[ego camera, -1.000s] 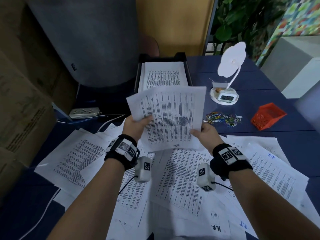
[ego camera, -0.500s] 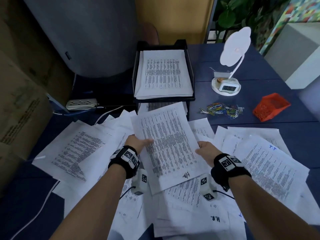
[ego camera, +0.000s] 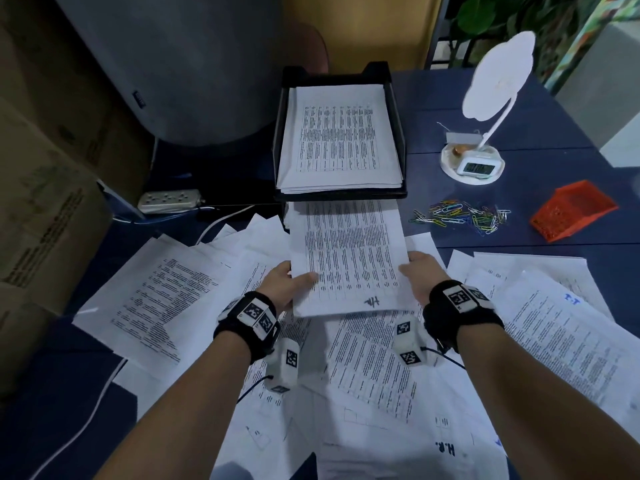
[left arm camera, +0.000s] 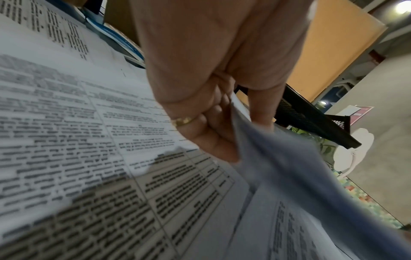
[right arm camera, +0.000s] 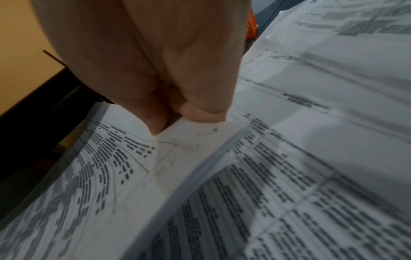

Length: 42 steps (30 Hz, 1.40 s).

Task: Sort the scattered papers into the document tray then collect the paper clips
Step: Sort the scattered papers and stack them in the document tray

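Two hands, left hand [ego camera: 287,284] and right hand [ego camera: 420,273], pinching one sheet [ego camera: 349,258] by its side edges, sliding it into the document tray's [ego camera: 398,133] lower tier at the surface's far edge. Leaving many scattered papers [ego camera: 554,341] and paper clips [ego camera: 460,216] uncollected.

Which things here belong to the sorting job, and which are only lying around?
Job:
held sheet, left hand, right hand
document tray
scattered papers
paper clips

Lying about:
white lamp with clock
orange basket, perhaps for the clips
power strip
cardboard box
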Available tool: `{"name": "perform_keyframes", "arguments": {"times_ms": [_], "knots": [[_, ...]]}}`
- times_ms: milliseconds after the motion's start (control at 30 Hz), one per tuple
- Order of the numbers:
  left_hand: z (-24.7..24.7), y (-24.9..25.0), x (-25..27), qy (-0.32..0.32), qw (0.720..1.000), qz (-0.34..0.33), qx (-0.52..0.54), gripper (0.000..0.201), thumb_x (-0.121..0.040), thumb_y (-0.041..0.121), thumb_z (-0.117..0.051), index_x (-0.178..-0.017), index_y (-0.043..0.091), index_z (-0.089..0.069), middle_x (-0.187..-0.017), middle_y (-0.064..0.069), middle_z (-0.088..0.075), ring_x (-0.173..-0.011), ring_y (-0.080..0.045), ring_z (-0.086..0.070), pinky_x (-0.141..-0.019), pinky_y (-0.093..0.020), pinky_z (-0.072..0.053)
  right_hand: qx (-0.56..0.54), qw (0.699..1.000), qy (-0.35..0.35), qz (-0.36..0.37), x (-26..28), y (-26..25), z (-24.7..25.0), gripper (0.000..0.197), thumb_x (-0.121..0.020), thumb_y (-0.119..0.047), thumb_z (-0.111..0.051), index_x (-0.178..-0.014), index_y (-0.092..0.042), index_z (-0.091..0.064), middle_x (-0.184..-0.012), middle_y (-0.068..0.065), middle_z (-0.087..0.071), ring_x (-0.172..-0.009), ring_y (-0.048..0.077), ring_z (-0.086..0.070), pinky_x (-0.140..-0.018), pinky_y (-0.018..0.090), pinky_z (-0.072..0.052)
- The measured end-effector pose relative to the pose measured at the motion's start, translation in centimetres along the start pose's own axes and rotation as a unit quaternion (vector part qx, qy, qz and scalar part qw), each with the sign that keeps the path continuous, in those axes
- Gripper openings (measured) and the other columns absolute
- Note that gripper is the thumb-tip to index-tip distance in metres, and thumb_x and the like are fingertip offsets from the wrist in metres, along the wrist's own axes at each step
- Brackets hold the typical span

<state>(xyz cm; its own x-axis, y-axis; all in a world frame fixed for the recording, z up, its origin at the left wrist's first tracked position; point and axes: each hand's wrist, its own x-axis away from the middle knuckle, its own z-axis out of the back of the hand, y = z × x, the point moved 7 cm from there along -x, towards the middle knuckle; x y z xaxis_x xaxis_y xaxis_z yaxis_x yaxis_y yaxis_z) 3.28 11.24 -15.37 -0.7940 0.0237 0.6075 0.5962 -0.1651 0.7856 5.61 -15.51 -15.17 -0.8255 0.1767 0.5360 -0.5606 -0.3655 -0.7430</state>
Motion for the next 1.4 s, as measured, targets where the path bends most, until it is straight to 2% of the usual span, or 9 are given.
{"name": "perform_keyframes", "arguments": {"times_ms": [100,233,433,600,700,900,1133,1267,1400], "knots": [[-0.3,-0.3,0.1,-0.062,0.996,0.058,0.023,0.043,-0.089,0.022,-0.064,-0.124,0.008,-0.042,-0.114,-0.017,-0.059,-0.077,-0.022,-0.065,-0.064,-0.035,-0.057,-0.026,0.999,0.019,-0.005,-1.4,-1.2,-0.3,0.028,-0.090,0.011,-0.037,-0.107,0.004,-0.058,-0.096,0.014,-0.055,-0.062,0.020,-0.047,-0.047,0.012,-0.042],[0.3,0.2,-1.1,-0.068,0.994,0.077,0.023,0.025,-0.093,0.004,-0.054,-0.114,0.010,-0.041,-0.110,-0.020,-0.059,-0.057,-0.017,-0.065,-0.049,-0.023,-0.053,0.000,0.999,0.040,0.007,-3.5,-2.4,-0.8,0.030,-0.091,-0.001,-0.047,-0.119,0.003,-0.058,-0.098,0.009,-0.053,-0.087,0.020,-0.050,-0.081,0.030,-0.046],[2.1,2.7,-5.2,0.025,0.999,0.019,0.021,0.041,-0.093,-0.003,-0.050,-0.129,0.010,-0.034,-0.084,-0.014,-0.059,-0.052,-0.015,-0.055,-0.046,-0.022,-0.050,-0.060,0.996,0.052,0.047,-4.6,-5.6,-0.8,0.018,-0.095,-0.001,-0.043,-0.083,-0.006,-0.057,-0.070,0.006,-0.050,-0.058,0.018,-0.041,-0.047,0.024,-0.031],[2.8,4.5,-7.8,0.072,0.996,-0.011,0.057,0.029,-0.094,-0.008,-0.043,-0.109,0.015,-0.033,-0.069,-0.009,-0.053,-0.046,-0.015,-0.047,-0.037,-0.018,-0.042,-0.123,0.990,-0.064,-0.006,-5.9,-5.5,-2.7,0.039,-0.095,-0.007,-0.049,-0.132,-0.013,-0.041,-0.115,0.012,-0.053,-0.065,0.026,-0.064,-0.048,0.029,-0.050],[3.0,5.2,-9.0,0.092,0.993,-0.031,0.065,0.026,-0.095,-0.004,-0.046,-0.112,0.012,-0.035,-0.053,-0.005,-0.057,-0.043,-0.016,-0.049,-0.039,-0.021,-0.044,-0.136,0.990,-0.044,-0.011,-6.9,-5.4,-3.0,0.041,-0.094,-0.001,-0.050,-0.132,-0.010,-0.039,-0.112,0.016,-0.054,-0.057,0.028,-0.061,-0.035,0.019,-0.038],[3.0,5.9,-10.5,0.123,0.984,-0.042,0.119,0.018,-0.096,-0.005,-0.043,-0.104,0.011,-0.043,-0.100,-0.017,-0.050,-0.059,-0.019,-0.061,-0.057,-0.025,-0.057,-0.212,0.976,0.039,0.002,-8.5,-6.4,-2.5,0.028,-0.092,0.009,-0.043,-0.071,-0.009,-0.046,-0.070,0.014,-0.054,-0.069,0.030,-0.065,-0.055,0.031,-0.055],[4.4,6.2,-11.3,0.249,0.962,-0.068,0.086,0.027,-0.083,-0.002,-0.067,-0.089,0.010,-0.044,-0.086,-0.014,-0.058,-0.058,-0.023,-0.063,-0.049,-0.024,-0.056,-0.185,0.980,0.068,0.005,-9.9,-6.0,-2.6,0.029,-0.093,0.010,-0.035,-0.069,-0.006,-0.040,-0.074,0.015,-0.048,-0.084,0.032,-0.061,-0.077,0.044,-0.054],[5.3,6.4,-11.4,0.274,0.958,-0.071,0.047,0.028,-0.078,-0.001,-0.072,-0.075,0.013,-0.048,-0.079,-0.012,-0.063,-0.062,-0.024,-0.067,-0.067,-0.036,-0.059,-0.155,0.984,0.094,0.000,-10.1,-5.5,-2.1,0.028,-0.086,0.012,-0.049,-0.066,-0.008,-0.048,-0.061,0.005,-0.044,-0.049,0.018,-0.044,-0.039,0.028,-0.045],[5.8,6.7,-10.9,0.279,0.950,-0.078,-0.115,0.008,-0.083,0.013,-0.070,-0.091,0.012,-0.067,-0.094,-0.006,-0.070,-0.088,-0.021,-0.065,-0.079,-0.019,-0.048,-0.042,0.994,0.099,0.021,-10.0,-4.9,-0.8,0.019,-0.084,-0.004,-0.057,-0.073,-0.020,-0.059,-0.077,0.009,-0.061,-0.073,0.028,-0.064,-0.072,0.041,-0.058]]}}
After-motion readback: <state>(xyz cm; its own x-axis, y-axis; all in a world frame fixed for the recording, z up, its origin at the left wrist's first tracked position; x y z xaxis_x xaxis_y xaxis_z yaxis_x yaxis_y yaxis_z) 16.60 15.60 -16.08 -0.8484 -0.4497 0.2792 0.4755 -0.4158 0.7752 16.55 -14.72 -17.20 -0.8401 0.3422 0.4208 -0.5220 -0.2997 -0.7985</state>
